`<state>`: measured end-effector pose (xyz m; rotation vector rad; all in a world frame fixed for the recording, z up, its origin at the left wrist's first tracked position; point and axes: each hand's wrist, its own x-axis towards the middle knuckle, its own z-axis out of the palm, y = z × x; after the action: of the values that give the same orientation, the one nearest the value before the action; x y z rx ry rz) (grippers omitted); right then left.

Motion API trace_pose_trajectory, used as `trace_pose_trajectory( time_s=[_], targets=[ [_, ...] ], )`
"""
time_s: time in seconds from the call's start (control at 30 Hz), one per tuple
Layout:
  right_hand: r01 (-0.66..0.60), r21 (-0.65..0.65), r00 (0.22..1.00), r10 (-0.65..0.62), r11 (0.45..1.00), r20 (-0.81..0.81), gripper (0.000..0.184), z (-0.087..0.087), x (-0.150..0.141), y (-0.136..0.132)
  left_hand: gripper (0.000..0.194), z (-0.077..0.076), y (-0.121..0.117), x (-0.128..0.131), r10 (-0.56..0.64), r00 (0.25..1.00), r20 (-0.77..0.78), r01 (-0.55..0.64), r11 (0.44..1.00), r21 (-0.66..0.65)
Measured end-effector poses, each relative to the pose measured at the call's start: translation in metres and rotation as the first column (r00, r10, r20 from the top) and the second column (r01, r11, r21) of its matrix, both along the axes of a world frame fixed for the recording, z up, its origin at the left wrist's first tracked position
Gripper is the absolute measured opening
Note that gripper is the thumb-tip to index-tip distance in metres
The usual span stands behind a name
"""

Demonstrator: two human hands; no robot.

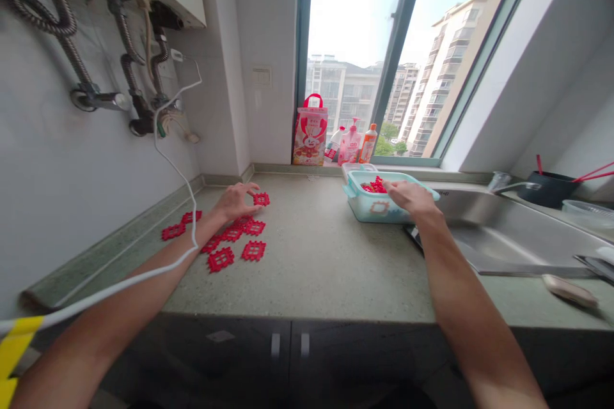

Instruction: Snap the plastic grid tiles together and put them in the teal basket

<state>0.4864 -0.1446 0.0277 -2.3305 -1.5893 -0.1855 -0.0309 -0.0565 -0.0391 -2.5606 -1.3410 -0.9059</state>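
Note:
My left hand (pixel 236 202) is over the left part of the counter, thumb and fingers closed about the edge of a red square toothed piece (pixel 261 199) with cut-outs. Under and near it lie several similar red pieces (pixel 254 250), some partly hidden by my forearm. My right hand (pixel 411 197) reaches over the rim of a light-blue plastic container (pixel 367 212). Its fingers are pinched at a red piece (pixel 378 184) inside; the fingertips are partly hidden. More red pieces appear to lie around it in the container.
A white cable (pixel 178 172) hangs across my left forearm. Right of the container is a steel sink (pixel 503 230) with a faucet (pixel 518 186); a soap bar (pixel 570 291) lies in front. A red-handled bag (pixel 311 134) and bottles (pixel 350 144) stand by the window.

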Motion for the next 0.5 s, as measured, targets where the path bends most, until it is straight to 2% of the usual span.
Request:
trace_pose_trajectory(
  time_s=[0.1,0.17,0.23,0.3,0.37,0.43,0.5],
  targets=[
    [0.027,0.025,0.999,-0.028,0.999,0.028,0.069,0.000,-0.005,-0.001,0.058,-0.001,0.000,-0.001,0.014,1.000,0.010,-0.014,1.000,0.003],
    [-0.003,0.130,0.996,-0.009,0.991,0.092,0.062,0.000,-0.009,-0.002,0.058,-0.001,0.002,-0.002,0.024,1.000,0.013,-0.024,1.000,-0.003],
    [-0.121,0.293,0.981,0.069,0.948,0.180,0.049,-0.001,-0.015,-0.001,0.058,-0.002,0.003,-0.004,0.035,0.999,0.027,-0.035,0.999,-0.009],
    [-0.304,0.441,0.940,0.192,0.844,0.281,0.036,-0.001,-0.025,0.001,0.058,-0.002,0.002,-0.004,0.040,0.997,0.065,-0.040,0.999,-0.010],
    [-0.484,0.513,0.871,0.336,0.709,0.358,0.029,-0.004,-0.043,0.003,0.059,-0.001,0.000,-0.003,0.035,0.990,0.137,-0.036,0.999,0.000],
    [-0.636,0.508,0.772,0.499,0.581,0.395,0.026,-0.010,-0.073,0.001,0.060,0.003,-0.006,0.001,0.037,0.970,0.240,-0.040,0.999,0.009],
    [-0.780,0.435,0.614,0.686,0.450,0.390,0.025,-0.022,-0.113,-0.007,0.061,0.011,-0.012,0.008,0.045,0.931,0.361,-0.053,0.999,0.011]
  ],
)
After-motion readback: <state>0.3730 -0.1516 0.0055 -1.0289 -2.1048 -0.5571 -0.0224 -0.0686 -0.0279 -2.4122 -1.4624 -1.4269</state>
